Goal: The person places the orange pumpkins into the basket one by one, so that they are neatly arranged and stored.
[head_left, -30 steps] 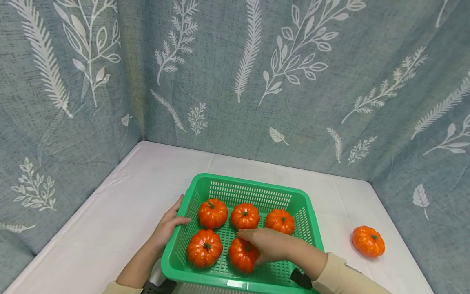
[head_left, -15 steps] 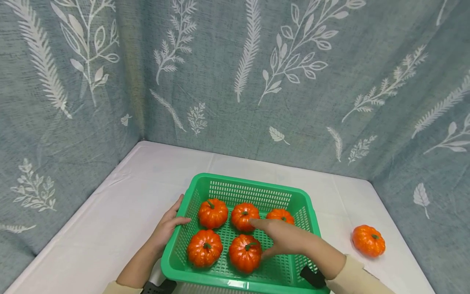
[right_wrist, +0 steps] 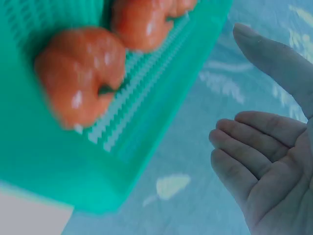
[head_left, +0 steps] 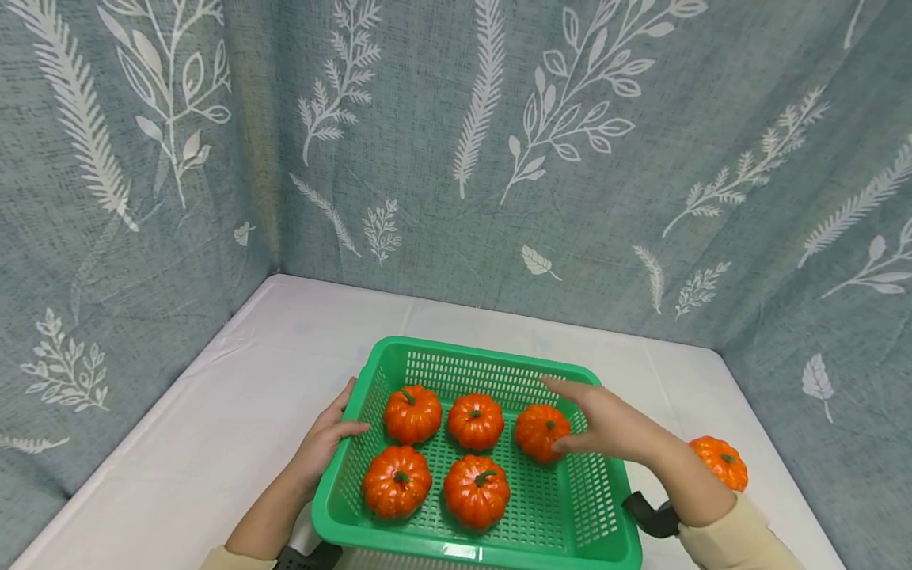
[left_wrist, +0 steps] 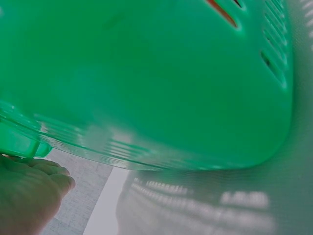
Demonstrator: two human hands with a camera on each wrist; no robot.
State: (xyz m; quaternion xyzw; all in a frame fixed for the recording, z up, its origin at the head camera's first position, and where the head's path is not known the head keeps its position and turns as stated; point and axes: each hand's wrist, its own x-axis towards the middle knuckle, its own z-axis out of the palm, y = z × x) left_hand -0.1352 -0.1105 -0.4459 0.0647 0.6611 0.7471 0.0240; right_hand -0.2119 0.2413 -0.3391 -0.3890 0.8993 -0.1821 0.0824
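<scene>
A green slotted plastic basket (head_left: 492,358) holds several small orange pumpkins, among them one at the front left (head_left: 397,483), one at the front middle (head_left: 477,492) and one at the back right (head_left: 540,433). My left hand (head_left: 321,443) grips the basket's left rim, its thumb over the edge; the left wrist view shows mostly the basket's outer wall (left_wrist: 146,88). My right hand (head_left: 613,419) hovers above the basket's right side, thumb and fingers spread and holding nothing. Its palm (right_wrist: 279,191) faces the right wrist view, apart from the rim.
Another orange pumpkin (head_left: 721,461) lies on the white tabletop to the right, partly behind my right forearm. Blue-grey curtains (head_left: 427,237) with white leaf prints enclose the table at the back and sides.
My right hand has left the front-middle pumpkin and moved right across the basket, uncovering the back-right pumpkin. My left hand and the basket stay where they were.
</scene>
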